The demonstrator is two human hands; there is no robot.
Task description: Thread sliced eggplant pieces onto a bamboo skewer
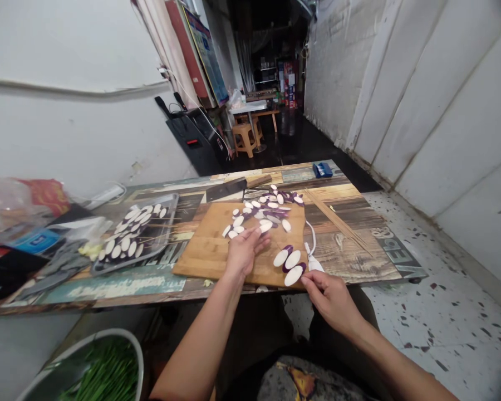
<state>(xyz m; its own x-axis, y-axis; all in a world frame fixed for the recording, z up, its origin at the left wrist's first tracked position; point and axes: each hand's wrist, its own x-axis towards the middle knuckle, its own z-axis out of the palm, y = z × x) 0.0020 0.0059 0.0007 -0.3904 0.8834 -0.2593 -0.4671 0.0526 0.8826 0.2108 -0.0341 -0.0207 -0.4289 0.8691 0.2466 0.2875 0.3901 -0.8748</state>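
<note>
Left hand (242, 252) flat on cutting board (209, 250), grip loose, fingertips touching eggplant slice (266, 226). Right hand (329, 298) at board's near corner, grip pinched on skewered slices (291, 262). Tray (167, 234) of skewered slices left on bench (359, 250); cleaver (229, 188) behind board.

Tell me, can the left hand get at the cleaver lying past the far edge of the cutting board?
Probably yes: the left hand rests on the cutting board, and the cleaver lies just beyond it, with only loose eggplant slices nearby, nothing blocking.
</note>
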